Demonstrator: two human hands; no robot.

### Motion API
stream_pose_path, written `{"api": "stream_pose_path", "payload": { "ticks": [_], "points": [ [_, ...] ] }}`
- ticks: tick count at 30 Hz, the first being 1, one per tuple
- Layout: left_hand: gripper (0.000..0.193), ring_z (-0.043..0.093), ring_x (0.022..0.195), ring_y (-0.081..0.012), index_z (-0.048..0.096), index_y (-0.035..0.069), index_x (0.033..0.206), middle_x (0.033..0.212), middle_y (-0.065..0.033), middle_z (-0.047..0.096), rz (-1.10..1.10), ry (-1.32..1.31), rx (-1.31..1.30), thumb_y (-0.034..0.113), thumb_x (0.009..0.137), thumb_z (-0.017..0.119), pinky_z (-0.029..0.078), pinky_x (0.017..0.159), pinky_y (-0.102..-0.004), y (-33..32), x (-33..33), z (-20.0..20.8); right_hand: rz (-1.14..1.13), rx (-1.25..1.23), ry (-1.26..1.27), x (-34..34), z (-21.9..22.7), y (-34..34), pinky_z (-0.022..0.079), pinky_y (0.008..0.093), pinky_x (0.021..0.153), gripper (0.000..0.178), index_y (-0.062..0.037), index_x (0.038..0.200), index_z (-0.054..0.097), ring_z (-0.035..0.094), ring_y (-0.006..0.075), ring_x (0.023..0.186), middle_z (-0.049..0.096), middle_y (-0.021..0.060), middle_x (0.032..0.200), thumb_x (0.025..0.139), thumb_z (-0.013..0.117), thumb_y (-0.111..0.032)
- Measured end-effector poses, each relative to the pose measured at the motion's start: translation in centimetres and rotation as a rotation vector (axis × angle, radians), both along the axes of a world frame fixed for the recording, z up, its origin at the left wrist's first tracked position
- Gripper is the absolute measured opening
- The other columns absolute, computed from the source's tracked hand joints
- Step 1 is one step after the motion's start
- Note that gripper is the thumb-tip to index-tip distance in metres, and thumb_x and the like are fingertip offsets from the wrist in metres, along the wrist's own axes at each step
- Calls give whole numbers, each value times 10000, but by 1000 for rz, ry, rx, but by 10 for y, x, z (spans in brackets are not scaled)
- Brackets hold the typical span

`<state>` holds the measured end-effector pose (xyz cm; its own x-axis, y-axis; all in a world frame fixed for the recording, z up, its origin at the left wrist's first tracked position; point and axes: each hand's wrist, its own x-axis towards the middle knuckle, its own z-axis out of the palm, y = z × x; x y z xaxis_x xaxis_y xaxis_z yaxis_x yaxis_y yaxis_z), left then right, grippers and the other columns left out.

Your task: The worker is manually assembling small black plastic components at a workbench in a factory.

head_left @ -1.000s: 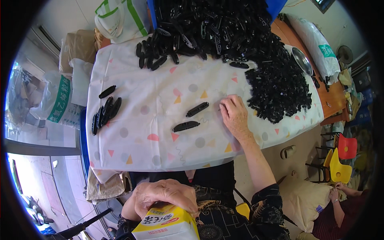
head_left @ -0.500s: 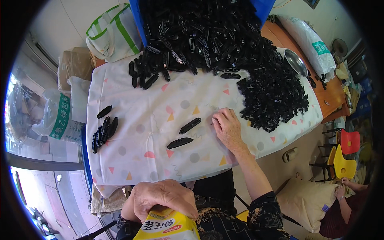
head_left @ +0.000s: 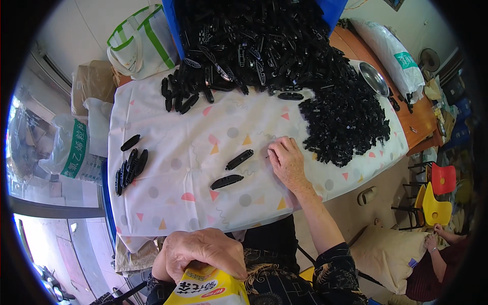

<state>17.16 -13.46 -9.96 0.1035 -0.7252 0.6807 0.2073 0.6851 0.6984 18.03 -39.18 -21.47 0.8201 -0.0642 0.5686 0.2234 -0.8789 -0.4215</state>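
Left hand [head_left: 206,254] curls over the top of a yellow packet [head_left: 209,288], fingers pressed down on its upper edge, low in view and close to my body. Right hand [head_left: 287,162] lies flat on the cloth [head_left: 173,188], fingers together and slightly bent, tips pointing up-left. Whether anything sits under those fingertips I cannot tell.

Two long black parts just left of my right hand: upper one [head_left: 239,159] tilted, lower one [head_left: 226,181] nearly level. Both apart from my fingers, lying on the cloth.

Cloth is white with coloured dots and triangles, draped over the table.

Small cluster of black parts [head_left: 130,163] at the cloth's left edge, well apart from both hands.

Big heap of long black parts [head_left: 254,46] across the far end. Second pile [head_left: 345,119], finer black pieces, just right of my right hand, near touching.

Metal bowl [head_left: 373,78] on bare wood beyond that pile.

Green-and-white bag [head_left: 140,43] off the far-left corner.

Another person's hand [head_left: 439,234] at lower right, near a yellow chair [head_left: 434,206].
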Motion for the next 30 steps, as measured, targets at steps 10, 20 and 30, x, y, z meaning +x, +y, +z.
{"api": "stream_pose_path", "payload": {
  "ticks": [10,20,30],
  "points": [
    [520,657,795,-384,531,-57,1153,936,-299,629,66,174,-16,392,892,512,499,542,-387,11,-9,-2,5,34,-2,-1,0,4,472,366,675,117,-35,826,582,546,278,794,545,81,852,731,641,1],
    [531,557,788,-264,413,27,1009,870,-158,550,334,715,131,381,739,703,460,716,-366,5,-8,-31,298,557,-8,-27,24,14,435,339,733,227,-13,954,583,521,206,818,559,109,944,753,663,-82],
    [584,534,969,-166,461,51,1058,1011,-89,550,339,605,258,434,714,738,427,812,-299,21,1,-76,842,601,185,-54,98,87,404,382,943,646,-1,1201,520,505,287,1103,473,153,1220,686,793,-282]
  ]
}}
